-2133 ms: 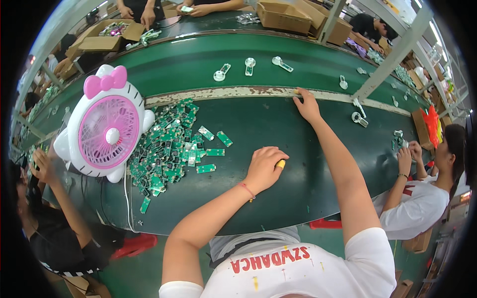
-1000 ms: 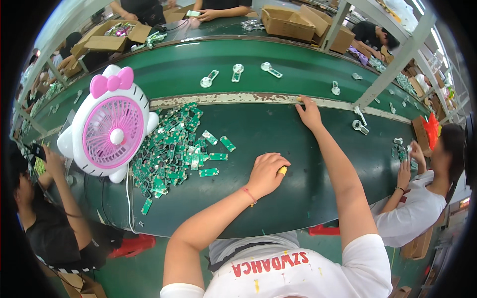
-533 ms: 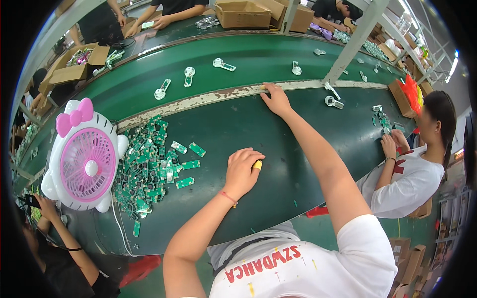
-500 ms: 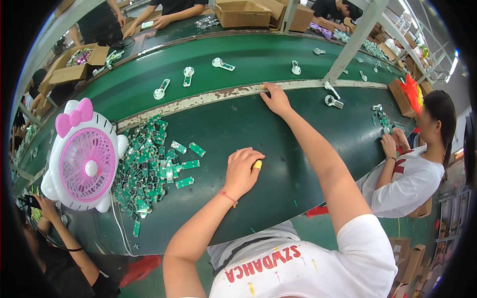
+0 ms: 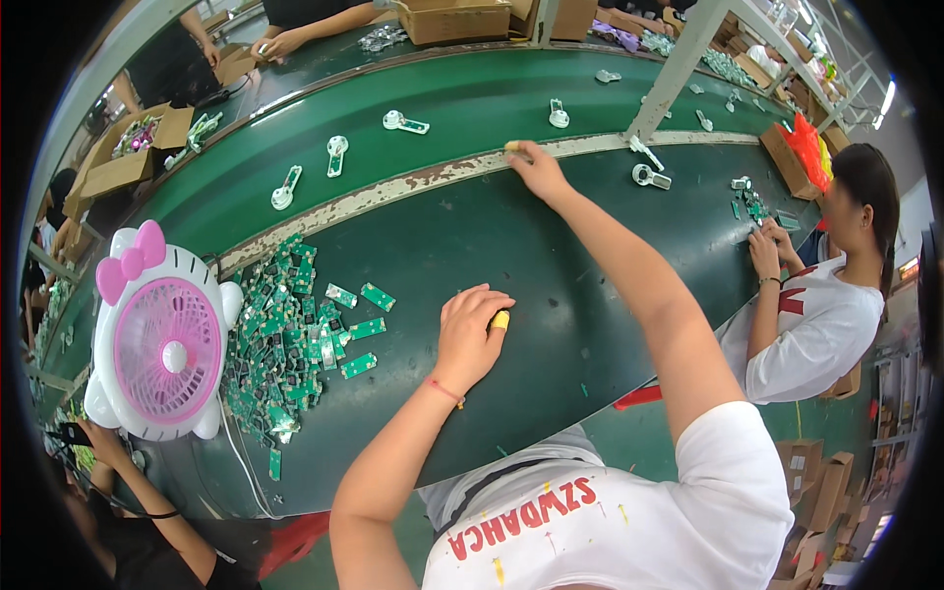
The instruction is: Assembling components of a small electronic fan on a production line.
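My left hand lies palm down on the dark green worktop, fingers stretched out, a yellow cover on its thumb. Farther off, my right hand reaches to the worn white rail, its fingers apart and a yellow-covered fingertip at the rail. Neither hand shows anything held. Left of my left hand is a pile of small green circuit boards, with a few loose ones at its edge. Beyond the rail, white round-headed parts with green board strips lie spaced along the green belt.
A white and pink fan stands left of the boards, its cable running down the worktop. A slanted post rises from the rail, near two white parts. At right a co-worker handles small boards. Cardboard boxes stand across the belt.
The whole view has shifted a little. The parts on the belt sit slightly farther left relative to the post. Both my hands keep nearly the same places.
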Motion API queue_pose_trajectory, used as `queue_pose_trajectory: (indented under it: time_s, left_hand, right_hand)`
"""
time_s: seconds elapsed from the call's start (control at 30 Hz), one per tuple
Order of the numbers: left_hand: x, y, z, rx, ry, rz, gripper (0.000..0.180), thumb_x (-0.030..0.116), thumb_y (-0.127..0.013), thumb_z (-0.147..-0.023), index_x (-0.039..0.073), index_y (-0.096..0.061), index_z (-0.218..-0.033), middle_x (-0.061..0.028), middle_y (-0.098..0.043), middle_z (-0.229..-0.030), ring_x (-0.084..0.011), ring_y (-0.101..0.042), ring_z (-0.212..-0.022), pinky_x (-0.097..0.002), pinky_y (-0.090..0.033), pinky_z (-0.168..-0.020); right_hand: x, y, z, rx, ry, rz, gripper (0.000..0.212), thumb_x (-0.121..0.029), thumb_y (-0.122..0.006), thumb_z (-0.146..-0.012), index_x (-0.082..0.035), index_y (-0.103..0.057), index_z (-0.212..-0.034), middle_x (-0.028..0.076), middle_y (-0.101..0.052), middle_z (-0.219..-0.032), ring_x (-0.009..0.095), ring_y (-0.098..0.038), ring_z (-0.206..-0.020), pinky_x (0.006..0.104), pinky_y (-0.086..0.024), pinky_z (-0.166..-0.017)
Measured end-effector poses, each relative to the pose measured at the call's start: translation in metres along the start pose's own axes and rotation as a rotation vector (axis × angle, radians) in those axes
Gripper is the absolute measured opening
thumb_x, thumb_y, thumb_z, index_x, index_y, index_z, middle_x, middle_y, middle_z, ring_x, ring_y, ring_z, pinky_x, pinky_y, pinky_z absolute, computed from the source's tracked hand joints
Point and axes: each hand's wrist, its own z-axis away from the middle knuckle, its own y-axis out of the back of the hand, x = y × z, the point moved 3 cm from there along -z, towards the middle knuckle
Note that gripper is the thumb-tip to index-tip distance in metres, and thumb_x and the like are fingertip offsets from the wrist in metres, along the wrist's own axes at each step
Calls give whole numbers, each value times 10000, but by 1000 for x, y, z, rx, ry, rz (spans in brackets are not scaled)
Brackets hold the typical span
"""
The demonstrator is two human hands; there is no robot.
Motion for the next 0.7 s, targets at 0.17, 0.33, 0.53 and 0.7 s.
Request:
queue_pose_trajectory:
  time_s: [0.17, 0.33, 0.53, 0.7]
  left_hand:
    - [0, 0, -1, -32, 3, -3, 223, 38, -583, -782, 110, -617, -991, -24, -603, -1055, -259, -501, -1136, -409, -334, -979]
    - [4, 1, -7, -130, 61, 13, 295, 15, -587, -743, 116, -618, -1018, -35, -592, -1094, -271, -484, -1160, -427, -315, -1011]
    - [4, 7, -11, -261, 158, 0, 353, 10, -578, -713, 127, -625, -1043, -26, -599, -1112, -267, -491, -1153, -427, -319, -986]
    - [1, 8, -13, -294, 213, -25, 265, 83, -599, -754, 142, -656, -1006, 6, -630, -1065, -237, -523, -1105, -410, -322, -964]
  right_hand:
    - [32, 52, -50, 239, 136, 301, 326, -210, -607, -854, -29, -575, -1123, 106, -630, -1036, 214, -582, -985, 320, -437, -870]
    - [73, 113, -95, 335, 16, 435, 420, -255, -638, -807, -3, -552, -1132, 185, -606, -1094, 326, -564, -1046, 394, -432, -910]
    - [132, 124, -151, 182, -231, 537, 659, -349, -670, -771, -6, -430, -1280, 204, -490, -1274, 354, -464, -1180, 401, -387, -977]
    - [182, 109, -197, 349, -320, 680, 1043, -650, -616, -684, -11, -223, -1409, 184, -286, -1449, 315, -318, -1318, 452, -266, -1063]
